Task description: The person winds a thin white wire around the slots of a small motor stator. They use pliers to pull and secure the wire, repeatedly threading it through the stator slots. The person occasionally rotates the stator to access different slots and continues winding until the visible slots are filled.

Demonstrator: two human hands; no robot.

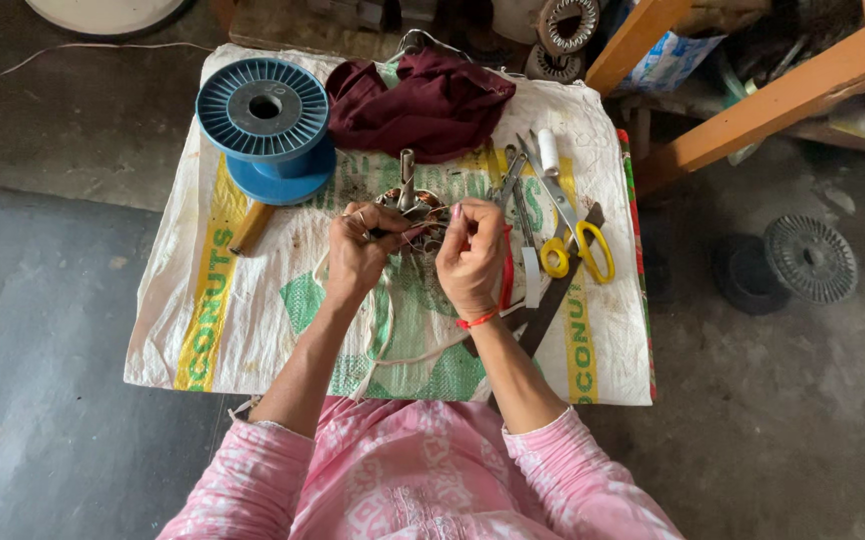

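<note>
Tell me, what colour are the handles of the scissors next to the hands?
Yellow. The scissors show in the head view, lying on the sack right of the right hand.

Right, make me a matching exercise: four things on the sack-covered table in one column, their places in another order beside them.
Things:
1. blue plastic spool
2. dark red cloth
3. yellow-handled scissors
4. copper-wound motor core with steel shaft

Places:
A. right of the right hand
B. far left corner
C. between the left hand and the right hand
D. far edge, middle

Pairs: 1-B, 2-D, 3-A, 4-C
</note>
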